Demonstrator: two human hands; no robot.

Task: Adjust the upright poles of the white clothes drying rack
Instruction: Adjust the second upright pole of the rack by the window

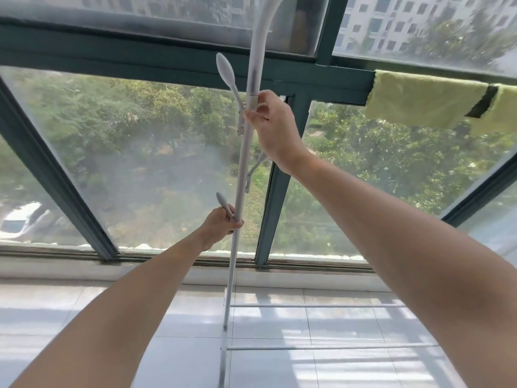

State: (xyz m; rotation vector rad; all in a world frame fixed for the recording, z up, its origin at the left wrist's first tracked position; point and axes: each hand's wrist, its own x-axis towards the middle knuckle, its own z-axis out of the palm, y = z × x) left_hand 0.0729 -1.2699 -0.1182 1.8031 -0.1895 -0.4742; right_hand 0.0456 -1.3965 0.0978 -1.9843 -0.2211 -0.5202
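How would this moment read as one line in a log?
left hand: grips pole low, by a hook | right hand: grips pole at upper joint | pole: upright, before window

One head-worn camera only, facing the window (pixel 167 163) straight ahead. It sits close, at arm's reach. Wide angle, tilted slightly down.

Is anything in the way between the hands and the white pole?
Nothing visible. Both hands already hold the thin white upright pole: the right hand grips it high up near the joint, and the left hand grips it lower down, beside a small white hook arm.
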